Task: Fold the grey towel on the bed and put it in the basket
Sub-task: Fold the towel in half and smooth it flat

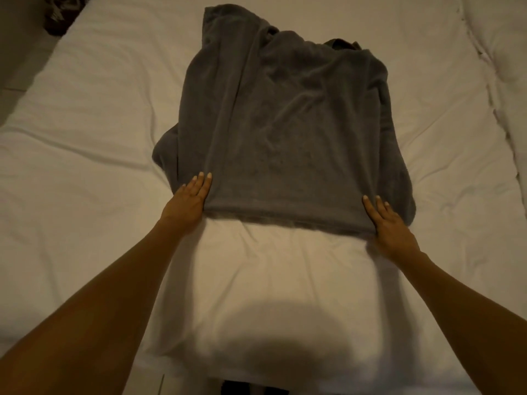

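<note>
The grey towel [282,124] lies rumpled on the white bed [85,138], folded over on itself, with its near hem running across the middle of the view. My left hand [188,201] is at the towel's near left corner, fingers stretched on top of the cloth and thumb hidden under the edge. My right hand [389,226] holds the near right corner the same way, with its thumb out of sight beneath the hem. No basket is in view.
The white sheet spreads wide on all sides of the towel. A puffy white duvet or pillow [502,81] runs along the right edge. The floor and a dark patterned item [61,15] show at the top left. My shadow falls on the near sheet.
</note>
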